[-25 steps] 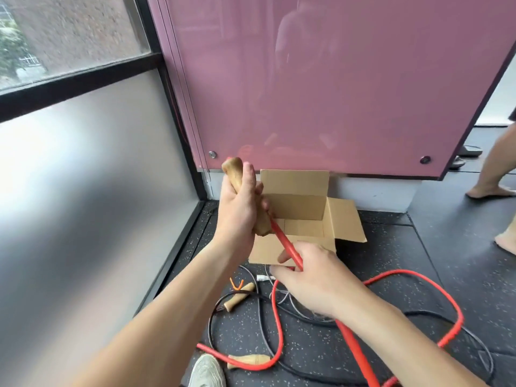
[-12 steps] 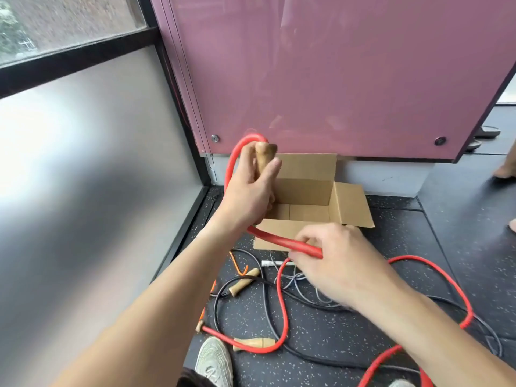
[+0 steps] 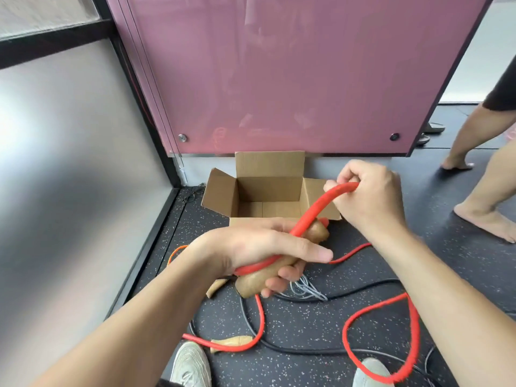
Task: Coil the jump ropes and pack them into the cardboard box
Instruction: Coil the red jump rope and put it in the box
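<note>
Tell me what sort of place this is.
Probably a gym or fitness studio. The floor is speckled black rubber flooring, a red jump rope and other ropes lie loose on it, one with a wooden handle, and a barefoot person is at the right.

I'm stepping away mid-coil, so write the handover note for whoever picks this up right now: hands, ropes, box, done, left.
Left hand grips the wooden handle, a turn of the red rope pinned against it.
Right hand grips the red rope higher up, over the cardboard box.
The box stands open; nothing shows inside.
Rest of the red rope lies loose on the floor, its other handle near the shoe; black rope and orange rope lie uncoiled there too.
Done: red coil barely begun. Left: finish it, pack it, then coil and pack the others.
</note>
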Motion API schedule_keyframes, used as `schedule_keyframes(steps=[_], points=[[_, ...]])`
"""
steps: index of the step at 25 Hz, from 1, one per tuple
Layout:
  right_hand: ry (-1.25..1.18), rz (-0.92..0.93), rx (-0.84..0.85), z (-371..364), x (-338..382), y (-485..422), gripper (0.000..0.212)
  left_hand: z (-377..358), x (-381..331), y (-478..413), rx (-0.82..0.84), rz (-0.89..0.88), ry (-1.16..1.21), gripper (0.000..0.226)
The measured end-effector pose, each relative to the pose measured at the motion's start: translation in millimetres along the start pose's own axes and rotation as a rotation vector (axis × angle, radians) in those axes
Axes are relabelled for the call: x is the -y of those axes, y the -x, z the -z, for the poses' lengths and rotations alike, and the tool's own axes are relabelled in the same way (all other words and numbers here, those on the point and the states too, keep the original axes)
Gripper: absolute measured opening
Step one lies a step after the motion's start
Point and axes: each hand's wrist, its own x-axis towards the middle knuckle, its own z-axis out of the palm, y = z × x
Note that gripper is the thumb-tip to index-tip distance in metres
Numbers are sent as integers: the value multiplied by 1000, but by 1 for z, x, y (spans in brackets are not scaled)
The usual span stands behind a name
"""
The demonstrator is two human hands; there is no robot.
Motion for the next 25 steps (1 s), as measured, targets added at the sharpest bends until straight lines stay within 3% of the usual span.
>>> schedule_keyframes(steps=[2,4,5,7,10,12,15,17,20,23,25], points=[[-14,-173,72,-5,-13,-5,16,-10,-6,2,162,-177,254,49],[-32,-159,303,-24,-13,16,15,-12,-16,3,275,-360,505,42],[-41,-105,450,-36,-4,34,16,-10,-22,4,255,-456,567,39],[-74,-20,628,-57,22,72,17,-2,-34,7,-16,-624,606,35],[-112,73,531,-56,48,86,27,24,-43,16,-628,-708,772,42],[-114,147,568,-47,52,83,27,40,-40,20,-902,-725,818,47],[-85,282,643,-33,66,90,29,56,-20,15,-1293,-607,353,47],[-39,358,567,-22,70,84,28,63,-8,15,-1378,-491,-31,45],[37,335,365,-5,53,53,26,58,-3,15,-1182,-206,-329,54],[62,347,172,7,38,38,34,30,4,3,-566,259,-298,83],[60,312,106,9,26,28,35,14,5,-5,-115,316,-68,95]])
